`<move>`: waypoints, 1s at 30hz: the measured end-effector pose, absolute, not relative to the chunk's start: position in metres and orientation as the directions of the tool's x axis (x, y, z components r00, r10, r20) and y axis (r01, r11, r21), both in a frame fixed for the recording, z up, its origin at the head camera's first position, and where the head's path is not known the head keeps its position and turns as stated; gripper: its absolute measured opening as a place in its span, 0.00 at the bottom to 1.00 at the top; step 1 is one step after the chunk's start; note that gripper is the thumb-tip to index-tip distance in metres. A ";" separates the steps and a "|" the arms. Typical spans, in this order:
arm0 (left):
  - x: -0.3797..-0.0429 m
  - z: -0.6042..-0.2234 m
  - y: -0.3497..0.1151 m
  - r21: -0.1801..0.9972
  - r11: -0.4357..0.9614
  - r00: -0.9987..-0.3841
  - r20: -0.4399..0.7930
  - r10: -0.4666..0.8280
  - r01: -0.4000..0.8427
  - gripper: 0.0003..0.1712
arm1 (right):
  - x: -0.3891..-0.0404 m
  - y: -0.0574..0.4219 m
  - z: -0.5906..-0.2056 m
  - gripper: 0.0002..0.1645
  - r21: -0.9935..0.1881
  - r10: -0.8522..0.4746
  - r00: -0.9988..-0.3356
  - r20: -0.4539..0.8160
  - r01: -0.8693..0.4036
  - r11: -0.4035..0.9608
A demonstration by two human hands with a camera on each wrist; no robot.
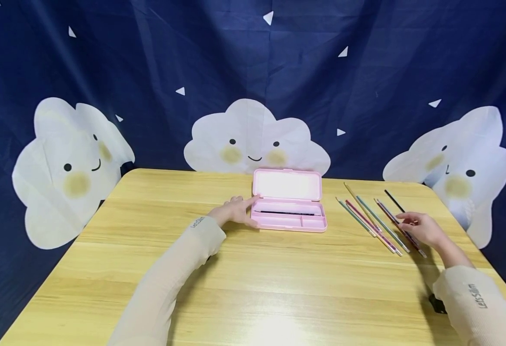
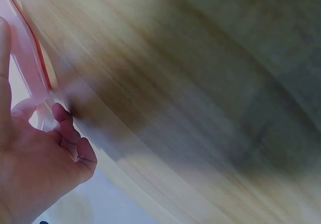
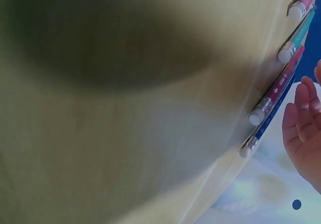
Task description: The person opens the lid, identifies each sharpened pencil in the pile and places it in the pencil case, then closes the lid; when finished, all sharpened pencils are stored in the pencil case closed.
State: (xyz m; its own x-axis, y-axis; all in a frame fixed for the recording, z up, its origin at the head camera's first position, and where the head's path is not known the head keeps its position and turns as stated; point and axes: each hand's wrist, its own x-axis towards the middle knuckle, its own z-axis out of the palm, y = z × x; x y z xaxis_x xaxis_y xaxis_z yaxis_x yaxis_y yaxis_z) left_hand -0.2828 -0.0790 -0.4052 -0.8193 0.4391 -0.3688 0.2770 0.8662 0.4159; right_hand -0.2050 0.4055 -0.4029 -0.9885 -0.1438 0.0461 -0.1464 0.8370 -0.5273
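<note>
A pink pencil case (image 1: 279, 228) lies with its lid raised near the table's far edge. One dark pencil (image 1: 287, 213) rests in its long compartment. My left hand (image 1: 235, 210) touches the case's left end, index finger and thumb spread apart; the left wrist view shows the other fingers loosely bent. At the right, my right hand (image 1: 423, 229) hovers over a black pencil (image 1: 394, 201) and a dark red pencil (image 1: 416, 246). In the right wrist view a blue pencil (image 3: 258, 137) and a red pencil (image 3: 273, 91) lie below its relaxed fingers; its thumb is out of that view.
Several colored pencils lie fanned out between case and right hand, among them a green pencil (image 1: 357, 218) and a teal pencil (image 1: 385, 226). The wooden table (image 1: 235, 293) ends at a dark blue cloth (image 1: 222, 57) with white clouds.
</note>
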 end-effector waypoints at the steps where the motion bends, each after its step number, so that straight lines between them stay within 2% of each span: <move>1: -0.283 -0.406 -0.079 0.418 0.866 -0.819 -0.370 0.440 0.276 0.58 | -0.205 0.406 -0.403 0.17 -0.517 -0.146 -0.989 0.038 -0.145 0.844; 7: -0.283 -0.407 -0.079 0.415 0.868 -0.818 -0.375 0.435 0.271 0.58 | -0.204 0.410 -0.406 0.17 -0.465 -0.158 -0.987 0.022 -0.150 0.872; 19: -0.283 -0.405 -0.078 0.383 0.881 -0.827 -0.371 0.423 0.279 0.58 | -0.209 0.413 -0.410 0.16 -0.435 -0.167 -0.986 -0.012 -0.146 0.888; 30: -0.283 -0.404 -0.077 0.370 0.884 -0.825 -0.375 0.422 0.284 0.58 | -0.212 0.419 -0.410 0.17 -0.462 -0.163 -0.984 -0.073 -0.111 0.880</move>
